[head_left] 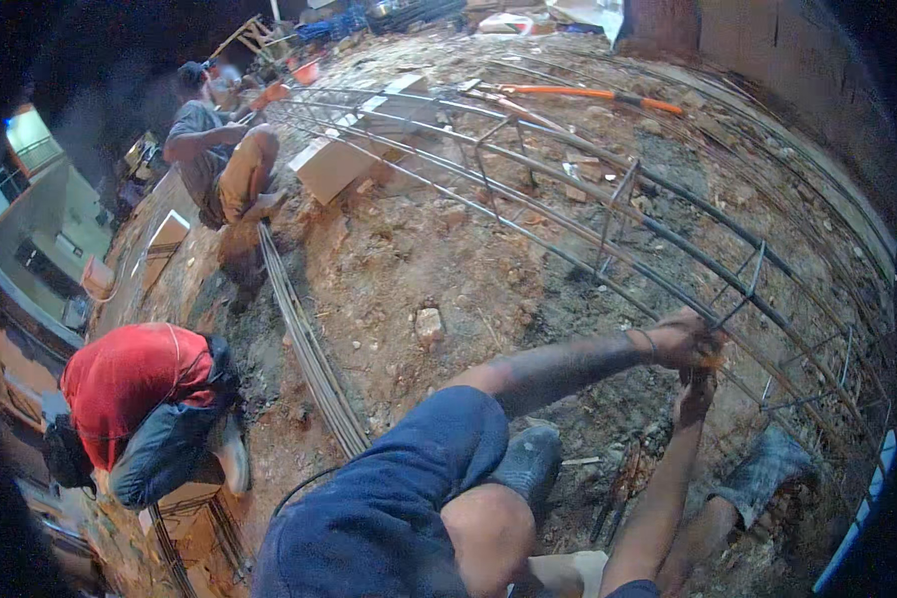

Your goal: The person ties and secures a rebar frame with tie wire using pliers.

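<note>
A long cage of steel rebar (558,204) runs from the far left to the near right, with square stirrups (750,289) around its bars. My left hand (680,337), a band at its wrist, is closed at the cage's lower bar beside a stirrup. Right below it, my right hand (695,395) is closed too, its fingertips close to the left hand's. A small orange patch shows between them. What the fingers hold is too small to make out. My boot (530,463) stands on the dirt left of the hands.
A bolt cutter with orange handles (593,95) lies across the cage's far side. A bundle of steel rods (304,334) rests on the ground to the left. One person in red (140,384) bends low at left; another person (214,149) squats at the cage's far end, near a pale block (339,164).
</note>
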